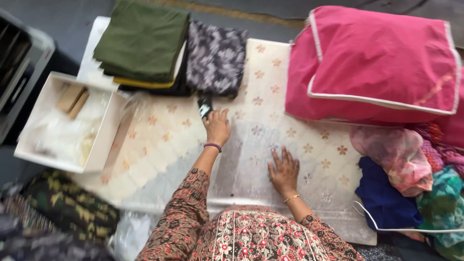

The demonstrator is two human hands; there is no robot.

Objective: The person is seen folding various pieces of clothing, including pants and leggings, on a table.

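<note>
My left hand (217,126) reaches forward over a cream cloth with orange flower motifs (270,121) spread flat in front of me, and its fingers touch a small dark object (205,106) at the cloth's far part. Whether the fingers grip that object cannot be told. My right hand (284,170) lies flat with fingers spread on the nearer part of the same cloth. A purple band is on the left wrist and a thin gold bangle on the right.
A stack of folded green, yellow and dark cloths (142,43) and a grey patterned cloth (216,58) lie beyond. A large pink zipped fabric bag (382,67) is at right, with a heap of colourful clothes (415,183) below it. An open white box (67,123) sits at left.
</note>
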